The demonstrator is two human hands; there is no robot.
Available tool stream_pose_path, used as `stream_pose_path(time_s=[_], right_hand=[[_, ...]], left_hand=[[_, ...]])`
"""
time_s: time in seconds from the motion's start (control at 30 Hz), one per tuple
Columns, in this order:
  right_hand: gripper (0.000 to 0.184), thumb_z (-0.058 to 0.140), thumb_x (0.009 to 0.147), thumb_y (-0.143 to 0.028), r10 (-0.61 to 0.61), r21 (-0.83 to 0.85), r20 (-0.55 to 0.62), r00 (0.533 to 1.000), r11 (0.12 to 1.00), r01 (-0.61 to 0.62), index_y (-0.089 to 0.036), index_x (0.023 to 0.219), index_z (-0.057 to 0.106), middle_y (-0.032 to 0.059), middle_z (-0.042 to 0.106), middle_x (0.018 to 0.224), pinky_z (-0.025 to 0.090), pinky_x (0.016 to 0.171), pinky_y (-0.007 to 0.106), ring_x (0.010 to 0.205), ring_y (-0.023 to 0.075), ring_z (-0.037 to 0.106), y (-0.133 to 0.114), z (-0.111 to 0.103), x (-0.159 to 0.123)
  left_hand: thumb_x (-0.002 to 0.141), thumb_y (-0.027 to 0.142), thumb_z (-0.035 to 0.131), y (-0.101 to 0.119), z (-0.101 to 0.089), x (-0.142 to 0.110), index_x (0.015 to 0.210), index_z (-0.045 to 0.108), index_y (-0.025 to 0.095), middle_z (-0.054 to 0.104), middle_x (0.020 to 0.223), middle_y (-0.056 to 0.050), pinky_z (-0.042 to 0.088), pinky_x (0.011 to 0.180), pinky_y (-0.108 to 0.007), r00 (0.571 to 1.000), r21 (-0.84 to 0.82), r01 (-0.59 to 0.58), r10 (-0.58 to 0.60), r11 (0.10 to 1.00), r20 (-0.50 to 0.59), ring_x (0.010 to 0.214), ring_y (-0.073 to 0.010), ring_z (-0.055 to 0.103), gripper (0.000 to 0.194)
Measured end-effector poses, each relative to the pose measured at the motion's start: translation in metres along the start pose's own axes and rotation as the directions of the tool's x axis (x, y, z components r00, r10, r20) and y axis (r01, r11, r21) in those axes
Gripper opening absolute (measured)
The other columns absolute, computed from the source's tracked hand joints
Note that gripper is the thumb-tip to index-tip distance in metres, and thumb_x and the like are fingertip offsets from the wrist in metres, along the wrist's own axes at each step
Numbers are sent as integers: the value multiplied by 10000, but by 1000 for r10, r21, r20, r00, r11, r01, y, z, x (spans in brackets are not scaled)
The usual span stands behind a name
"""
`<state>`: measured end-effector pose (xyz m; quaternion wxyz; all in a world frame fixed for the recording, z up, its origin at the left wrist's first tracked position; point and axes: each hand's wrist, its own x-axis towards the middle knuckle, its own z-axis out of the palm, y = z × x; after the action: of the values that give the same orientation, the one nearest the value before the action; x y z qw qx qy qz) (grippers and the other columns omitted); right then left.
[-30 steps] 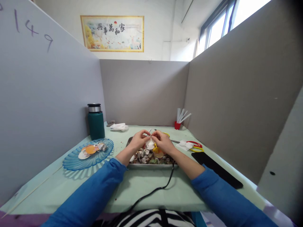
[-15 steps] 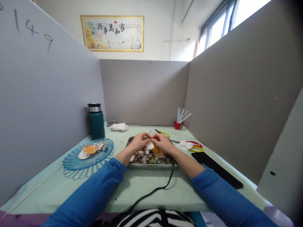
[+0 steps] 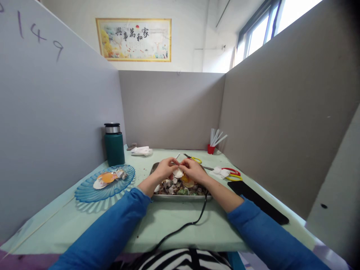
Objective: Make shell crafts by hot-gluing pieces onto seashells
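Over a metal tray (image 3: 182, 198) full of small seashells (image 3: 170, 185), my two hands meet with fingers pinched together. My left hand (image 3: 166, 167) and my right hand (image 3: 192, 168) both grip a white scallop shell (image 3: 178, 173), which hangs below the fingertips. What else may lie between the fingers is too small to tell. An orange-yellow shell (image 3: 188, 181) rests in the tray just under my right hand. A thin white stick (image 3: 177, 155) shows beyond the fingertips; whether it touches them I cannot tell.
On the left, a blue glass plate (image 3: 81, 191) bears several shells, with a green bottle (image 3: 114, 148) behind it. Scissors (image 3: 234, 176), pliers (image 3: 195, 159), a red cup (image 3: 210, 149) of white sticks and a black slab (image 3: 257, 200) lie right. A black cable (image 3: 180, 228) crosses the front.
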<state>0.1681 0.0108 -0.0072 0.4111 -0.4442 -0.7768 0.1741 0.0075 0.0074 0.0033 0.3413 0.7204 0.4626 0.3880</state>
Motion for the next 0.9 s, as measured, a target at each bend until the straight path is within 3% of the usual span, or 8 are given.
stream_pose_path(time_s=[0.17, 0.5, 0.73, 0.8, 0.9], right_hand=[[132, 548, 761, -283, 19, 121, 47, 999, 992, -24, -156, 791, 563, -22, 556, 617, 353, 468, 182, 512, 88, 489, 0, 1, -1], [79, 541, 753, -237, 47, 206, 59, 997, 977, -59, -164, 780, 554, -38, 537, 555, 364, 424, 174, 442, 79, 489, 2, 2, 0], [62, 556, 732, -224, 98, 192, 104, 990, 974, -117, -169, 759, 548, -40, 540, 546, 354, 409, 174, 439, 86, 498, 4, 3, 0], [83, 539, 747, -245, 81, 188, 78, 994, 978, -94, -173, 787, 549, -35, 556, 576, 365, 424, 180, 452, 89, 509, 6, 4, 1], [141, 486, 788, -290, 42, 133, -51, 998, 990, -35, -177, 832, 558, -21, 594, 646, 385, 473, 195, 490, 95, 527, 9, 2, 3]], left_hand=[[741, 270, 565, -1, 0, 0, 890, 555, 149, 508, 476, 50, 307, 355, -134, 1000, -13, 9, -9, 1000, -22, 335, -64, 477, 191], [730, 269, 584, -8, 1, 5, 866, 573, 146, 592, 675, 9, 345, 350, -139, 998, -54, -55, 53, 997, -30, 339, -28, 469, 184], [714, 252, 601, -3, 0, 2, 853, 573, 138, 580, 661, 11, 338, 336, -148, 1000, -37, -6, 6, 999, 2, 349, -48, 493, 182], [715, 230, 598, -2, 0, 2, 849, 575, 135, 583, 661, 11, 342, 341, -147, 1000, -42, -7, 6, 999, -23, 348, -45, 494, 166], [710, 214, 615, -3, 1, 4, 857, 573, 130, 585, 671, 16, 351, 347, -145, 996, -86, -13, 5, 996, -88, 341, -31, 479, 174]])
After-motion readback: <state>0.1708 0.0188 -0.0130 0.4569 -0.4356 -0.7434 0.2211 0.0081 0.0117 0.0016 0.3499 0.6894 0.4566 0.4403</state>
